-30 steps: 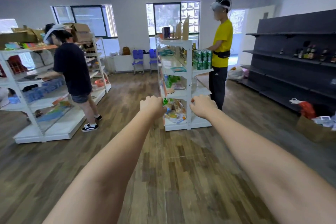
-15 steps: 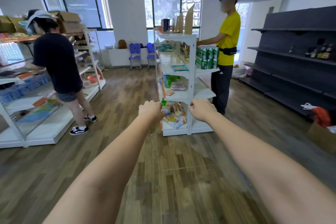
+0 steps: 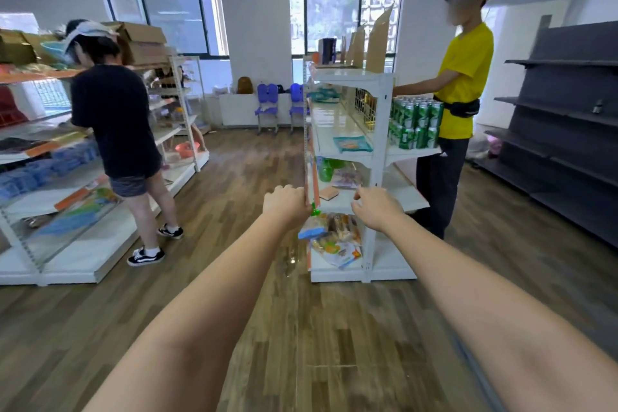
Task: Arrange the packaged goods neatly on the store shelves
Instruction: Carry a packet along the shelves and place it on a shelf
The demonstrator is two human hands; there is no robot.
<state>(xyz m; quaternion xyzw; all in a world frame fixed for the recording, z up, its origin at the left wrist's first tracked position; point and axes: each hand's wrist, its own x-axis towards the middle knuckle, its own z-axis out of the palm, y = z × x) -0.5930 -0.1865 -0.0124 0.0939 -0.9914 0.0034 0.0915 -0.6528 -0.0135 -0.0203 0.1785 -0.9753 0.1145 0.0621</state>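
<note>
At far left, a person in a dark shirt [image 3: 113, 117] works a white side shelf [image 3: 67, 244]; leave that aisle to them. Your left hand [image 3: 286, 206] is stretched out ahead, its grip curled over, knuckles toward you. A bit of green [image 3: 314, 211] shows at its edge, but you cannot tell from here whether the fingers hold it or it sits on the rack beyond. Just right of that hand is the centre shelf unit [image 3: 378, 157], where the packaged goods lie: a teal packet [image 3: 352, 144] flat on an upper tier, loose snack bags [image 3: 334, 237] heaped untidily on the bottom tier. Your right hand [image 3: 376, 211] reaches beside the upright, fingers bent and apparently empty. Further right, green cans [image 3: 416, 124] are stacked on the far side, tended by a person in a yellow shirt [image 3: 465, 84].

You are probably closing in on the heap. Crouch to the bottom tier, take one bag at a time by its edges, stand each facing outward, and keep rows flush with the front lip.
</note>
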